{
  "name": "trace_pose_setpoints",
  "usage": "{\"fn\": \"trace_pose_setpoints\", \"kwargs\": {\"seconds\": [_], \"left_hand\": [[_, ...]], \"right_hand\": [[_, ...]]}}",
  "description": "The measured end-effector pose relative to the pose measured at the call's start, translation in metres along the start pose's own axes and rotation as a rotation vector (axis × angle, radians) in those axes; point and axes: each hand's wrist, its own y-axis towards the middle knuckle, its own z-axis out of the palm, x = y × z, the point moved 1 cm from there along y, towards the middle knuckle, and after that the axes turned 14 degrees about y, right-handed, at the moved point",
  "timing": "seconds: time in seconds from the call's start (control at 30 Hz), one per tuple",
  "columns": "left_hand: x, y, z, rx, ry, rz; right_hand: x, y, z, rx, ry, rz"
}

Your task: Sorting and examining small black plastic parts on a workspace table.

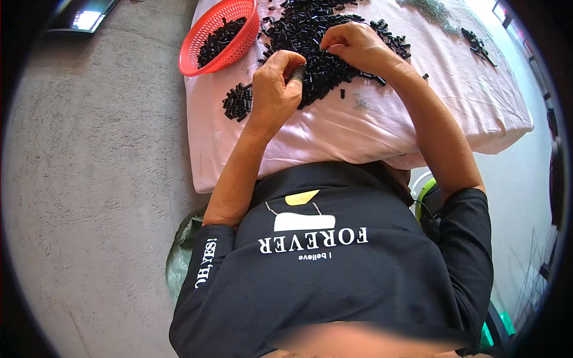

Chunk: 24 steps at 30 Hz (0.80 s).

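A large heap of small black tube-like pieces is spread over the pink cloth on the table. At the heap's near left edge is my left hand, its thumb and fingers drawn together in a pinch. Something dark, possibly a finger cover, shows at its thumb; whatever the fingertips hold is too small to tell. Over the heap's right side my right hand is also pinched, pointing left, and what lies in its fingertips is hidden. The two hands are apart, with black pieces between them.
A red perforated basket holding black pieces stands tilted at the table's left edge. A smaller black pile lies below it. Tiny silvery bits are heaped at the far right, near more black pieces. The pink cloth drapes toward my lap.
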Motion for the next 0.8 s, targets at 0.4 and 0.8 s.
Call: {"fn": "trace_pose_setpoints", "kwargs": {"seconds": [0.4,0.8], "left_hand": [[0.001,-0.002,-0.001,-0.008,0.071,0.04],[0.004,-0.005,0.003,0.01,0.08,0.053]], "right_hand": [[0.027,-0.014,-0.012,0.6,-0.081,-0.075],[0.003,0.001,-0.022,0.112,-0.062,-0.025]]}}
